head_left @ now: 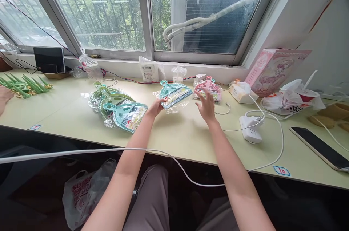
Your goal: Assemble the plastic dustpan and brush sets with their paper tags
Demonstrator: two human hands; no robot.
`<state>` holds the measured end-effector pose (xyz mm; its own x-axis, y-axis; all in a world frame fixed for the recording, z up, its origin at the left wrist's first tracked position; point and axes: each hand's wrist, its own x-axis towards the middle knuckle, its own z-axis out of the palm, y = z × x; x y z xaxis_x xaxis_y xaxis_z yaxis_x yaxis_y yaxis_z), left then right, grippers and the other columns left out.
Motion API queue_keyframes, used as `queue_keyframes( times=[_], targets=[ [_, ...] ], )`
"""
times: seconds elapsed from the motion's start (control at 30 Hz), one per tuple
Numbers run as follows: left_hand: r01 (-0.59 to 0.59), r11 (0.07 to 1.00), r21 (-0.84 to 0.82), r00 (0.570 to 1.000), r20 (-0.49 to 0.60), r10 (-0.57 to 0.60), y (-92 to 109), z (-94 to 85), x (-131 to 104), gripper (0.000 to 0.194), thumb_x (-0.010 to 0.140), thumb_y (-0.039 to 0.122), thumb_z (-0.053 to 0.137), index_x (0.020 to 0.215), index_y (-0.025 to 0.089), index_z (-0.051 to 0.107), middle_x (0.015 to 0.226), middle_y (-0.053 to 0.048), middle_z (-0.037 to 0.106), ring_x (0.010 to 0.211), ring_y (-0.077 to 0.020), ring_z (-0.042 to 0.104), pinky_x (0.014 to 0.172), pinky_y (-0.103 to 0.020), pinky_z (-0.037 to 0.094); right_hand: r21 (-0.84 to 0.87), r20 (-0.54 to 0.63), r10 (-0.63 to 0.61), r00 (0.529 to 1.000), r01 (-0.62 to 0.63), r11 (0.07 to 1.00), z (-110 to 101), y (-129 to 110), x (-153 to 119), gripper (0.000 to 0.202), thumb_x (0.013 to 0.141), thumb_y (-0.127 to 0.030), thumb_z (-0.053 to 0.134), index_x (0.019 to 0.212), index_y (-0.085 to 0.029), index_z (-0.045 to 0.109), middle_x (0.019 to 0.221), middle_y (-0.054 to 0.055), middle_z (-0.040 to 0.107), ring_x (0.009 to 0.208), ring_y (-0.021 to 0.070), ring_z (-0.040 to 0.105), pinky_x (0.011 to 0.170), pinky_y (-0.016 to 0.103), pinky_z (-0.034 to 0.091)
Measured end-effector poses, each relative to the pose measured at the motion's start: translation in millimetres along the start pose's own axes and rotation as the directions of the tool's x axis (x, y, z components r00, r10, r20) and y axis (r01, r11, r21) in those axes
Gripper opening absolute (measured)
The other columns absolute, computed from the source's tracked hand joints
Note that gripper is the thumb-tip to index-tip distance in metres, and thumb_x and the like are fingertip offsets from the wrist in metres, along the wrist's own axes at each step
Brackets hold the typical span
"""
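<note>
A wrapped light-blue dustpan with a brush [177,94] is held at its lower left edge by my left hand [156,107], whose fingers are closed on it. My right hand [205,105] has its fingers apart and holds nothing, just in front of a wrapped pink dustpan set [214,87]; I cannot tell whether they touch. To the left of my left hand, several wrapped dustpan sets lie in an overlapping pile, with green ones [116,96] behind and a blue one [127,114] on top at the front.
A white power strip [250,129] with cables and a phone [321,147] lie at right. Behind them are a tissue pack [242,91], a takeaway bag [293,98] and a pink box [278,71]. Another person's hand [4,96] is at far left beside green plants [24,85].
</note>
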<state>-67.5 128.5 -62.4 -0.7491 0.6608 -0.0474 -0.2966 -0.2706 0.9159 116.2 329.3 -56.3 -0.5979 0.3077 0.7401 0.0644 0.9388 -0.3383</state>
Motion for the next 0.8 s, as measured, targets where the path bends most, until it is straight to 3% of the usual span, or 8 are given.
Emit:
queue_keyframes(
  times=[0.07,0.17,0.33,0.43,0.57,0.7,0.8],
  targets=[
    [0.048,0.999,0.019,0.998,0.036,-0.048,-1.9,-1.0,-1.1,0.024,0.067,0.01,0.062,0.091,0.009,0.063,0.069,-0.004,0.065,0.061,-0.0123,0.06,0.067,-0.026,0.057,0.107,-0.002,0.005,1.0,-0.004,0.994,1.2,-0.7,1.2,0.027,0.083,-0.019,0.066,0.106,-0.033,0.071,0.14,0.001,0.05,0.137,0.0271,0.037,0.113,0.051,0.033],
    [0.161,0.981,0.106,0.981,0.093,-0.171,-4.6,-1.0,-3.2,0.021,0.07,0.012,0.065,0.091,0.01,0.064,0.071,-0.005,0.066,0.062,-0.014,0.063,0.065,-0.026,0.057,0.347,0.02,0.098,0.995,-0.099,0.932,2.5,1.7,3.9,0.002,0.08,-0.028,0.072,0.078,-0.029,0.074,0.118,0.002,0.063,0.123,0.0258,0.048,0.112,0.048,0.032],
    [0.196,0.938,0.285,0.912,0.299,-0.282,-8.7,2.9,-7.9,0.04,0.067,0.026,0.08,0.101,0.012,0.063,0.083,-0.009,0.07,0.078,-0.02,0.069,0.073,-0.03,0.059,0.657,0.046,0.259,0.965,-0.225,0.719,2.9,2.4,5.4,0.01,0.079,-0.032,0.072,0.076,-0.023,0.072,0.107,0.003,0.065,0.112,0.0207,0.056,0.107,0.039,0.038],
    [0.202,0.91,0.363,0.899,0.299,-0.319,-12.3,6.8,-7.9,0.049,0.059,0.025,0.087,0.1,0.014,0.063,0.083,-0.008,0.071,0.071,-0.0174,0.068,0.065,-0.027,0.058,0.674,-0.017,0.345,0.939,-0.244,0.697,4.3,-1.9,4.3,0.009,0.078,-0.03,0.072,0.074,-0.022,0.07,0.112,0.004,0.064,0.115,0.0196,0.055,0.107,0.036,0.038],
    [0.179,0.91,0.373,0.927,0.246,-0.283,-15.1,10.3,-5.7,0.049,0.056,0.024,0.089,0.096,0.013,0.063,0.085,-0.008,0.07,0.065,-0.0137,0.065,0.055,-0.022,0.053,0.678,-0.04,0.306,0.951,-0.199,0.708,4.5,-8.6,3.0,0.006,0.081,-0.028,0.069,0.077,-0.024,0.071,0.115,0.003,0.066,0.119,0.0192,0.054,0.109,0.036,0.038],
    [0.199,0.906,0.373,0.937,0.198,-0.287,-18.4,13.0,-4.5,0.051,0.055,0.023,0.087,0.098,0.013,0.061,0.088,-0.008,0.07,0.067,-0.0142,0.066,0.058,-0.023,0.054,0.671,0.008,0.315,0.949,-0.238,0.702,5.1,-8.6,2.5,0.01,0.084,-0.027,0.064,0.083,-0.027,0.074,0.104,0.001,0.07,0.115,0.0194,0.058,0.109,0.037,0.039],
    [0.122,0.923,0.365,0.948,0.234,-0.218,-20.5,15.2,-5.2,0.053,0.055,0.024,0.087,0.101,0.014,0.061,0.091,-0.007,0.07,0.071,-0.0145,0.066,0.061,-0.023,0.054,0.642,0.031,0.397,0.917,-0.323,0.696,9.9,-3.9,1.5,0.007,0.08,-0.029,0.069,0.081,-0.025,0.075,0.105,0.003,0.069,0.116,0.0207,0.057,0.11,0.037,0.039]
  ],
)
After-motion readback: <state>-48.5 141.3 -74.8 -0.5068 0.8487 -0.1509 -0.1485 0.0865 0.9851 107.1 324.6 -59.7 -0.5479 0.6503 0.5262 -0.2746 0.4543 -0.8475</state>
